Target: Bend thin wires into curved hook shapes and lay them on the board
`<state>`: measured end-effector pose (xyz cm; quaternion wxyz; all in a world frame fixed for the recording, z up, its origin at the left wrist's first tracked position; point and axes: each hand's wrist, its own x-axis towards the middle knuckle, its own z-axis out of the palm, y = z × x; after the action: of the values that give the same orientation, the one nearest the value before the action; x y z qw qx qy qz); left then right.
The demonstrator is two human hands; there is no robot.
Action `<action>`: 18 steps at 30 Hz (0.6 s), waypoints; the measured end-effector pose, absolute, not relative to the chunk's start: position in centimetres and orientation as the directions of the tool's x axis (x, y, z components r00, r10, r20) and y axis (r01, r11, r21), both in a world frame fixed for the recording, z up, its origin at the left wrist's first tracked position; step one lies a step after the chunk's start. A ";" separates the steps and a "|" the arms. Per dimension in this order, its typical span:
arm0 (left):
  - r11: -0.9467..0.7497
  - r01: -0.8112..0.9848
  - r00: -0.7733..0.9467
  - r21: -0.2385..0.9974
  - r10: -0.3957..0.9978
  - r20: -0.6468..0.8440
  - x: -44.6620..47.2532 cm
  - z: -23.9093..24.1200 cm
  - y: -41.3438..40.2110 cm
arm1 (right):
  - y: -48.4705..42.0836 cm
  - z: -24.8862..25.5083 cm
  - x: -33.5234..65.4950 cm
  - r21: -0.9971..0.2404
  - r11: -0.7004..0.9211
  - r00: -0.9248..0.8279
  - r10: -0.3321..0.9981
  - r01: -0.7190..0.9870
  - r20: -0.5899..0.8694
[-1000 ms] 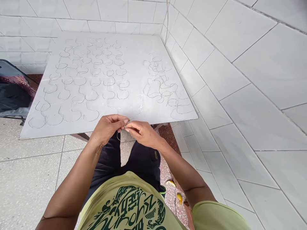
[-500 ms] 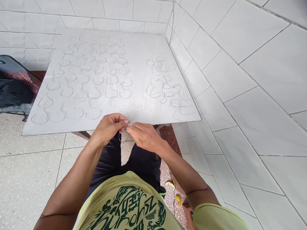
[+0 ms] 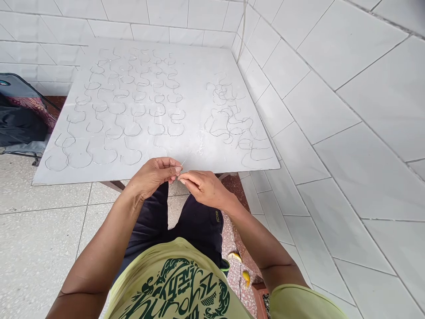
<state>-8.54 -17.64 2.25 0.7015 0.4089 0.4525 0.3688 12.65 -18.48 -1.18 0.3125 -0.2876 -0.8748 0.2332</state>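
My left hand (image 3: 154,176) pinches a thin wire (image 3: 184,162) between thumb and fingers; my right hand (image 3: 206,188), just beside it, has its fingertips closed on the same piece. Wire is at the near edge of the white tabletop (image 3: 195,93). Beyond: S-curved wires (image 3: 175,134) in rows, left; overlapping wires (image 3: 229,129), right. Farthest: tiled wall (image 3: 168,12).

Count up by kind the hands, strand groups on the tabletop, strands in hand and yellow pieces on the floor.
Hands: 2, left hand and right hand
Strand groups on the tabletop: 2, left group and right group
Held strand: 1 visible
Yellow pieces on the floor: 2
Total: 7
Strands within the groups overlap too finely to count.
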 end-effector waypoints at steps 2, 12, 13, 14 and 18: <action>0.396 -0.172 0.356 0.902 0.879 -0.318 -8.7 2.0 -17.4 | -18.5 -1.2 12.7 -0.597 0.722 -0.657 0.643 0.349 0.394; 0.423 -0.423 0.435 0.801 0.871 -0.230 -7.3 0.6 -17.6 | -18.4 -0.6 13.2 -0.536 0.797 -0.712 0.546 0.280 0.440; 0.411 -0.442 0.432 0.797 0.877 -0.212 -7.1 0.5 -17.7 | -18.4 -0.5 13.1 -0.533 0.798 -0.705 0.548 0.281 0.450; 0.402 -0.455 0.431 0.794 0.880 -0.198 -7.0 0.4 -17.7 | -18.5 -0.4 13.1 -0.532 0.801 -0.695 0.548 0.276 0.465; 0.415 -0.486 0.456 0.769 0.871 -0.182 -7.0 0.2 -17.6 | -18.4 -0.2 12.9 -0.531 0.819 -0.672 0.520 0.217 0.527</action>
<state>-7.05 -17.58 0.16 0.7879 0.3272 0.2946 0.4306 12.94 -18.40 -0.19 0.3476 -0.2076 -0.8881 0.2178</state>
